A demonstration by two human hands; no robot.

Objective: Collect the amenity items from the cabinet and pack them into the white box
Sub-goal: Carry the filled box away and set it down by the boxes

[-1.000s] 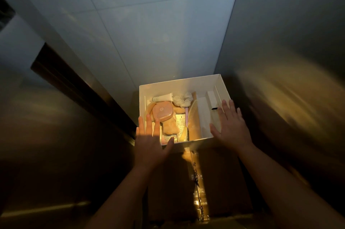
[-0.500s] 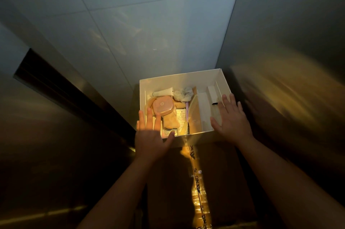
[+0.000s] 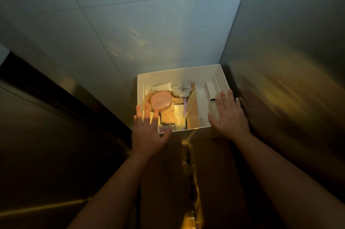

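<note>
The white box (image 3: 179, 75) stands open on a brown cardboard carton (image 3: 168, 182). Inside lie a pink case (image 3: 160, 101), a small white tube (image 3: 161, 87), a grey-white scrunchie (image 3: 182, 89), a cream comb (image 3: 190, 101), a tan cloth item (image 3: 169, 116) and a small white carton (image 3: 211, 89). My left hand (image 3: 149, 131) hovers over the box's near left corner, fingers spread, holding nothing. My right hand (image 3: 230, 116) is over the near right corner, fingers spread, also holding nothing.
Pale floor tiles (image 3: 130, 23) spread beyond the box. A metallic panel (image 3: 291, 60) rises on the right and another (image 3: 46, 144) on the left, with a dark gap (image 3: 56, 94) beside it. Tape runs down the cardboard carton's middle.
The view has shifted slightly, so the box sits a little higher in the frame. Both hands stay spread at the box's near corners, with almost no movement.
</note>
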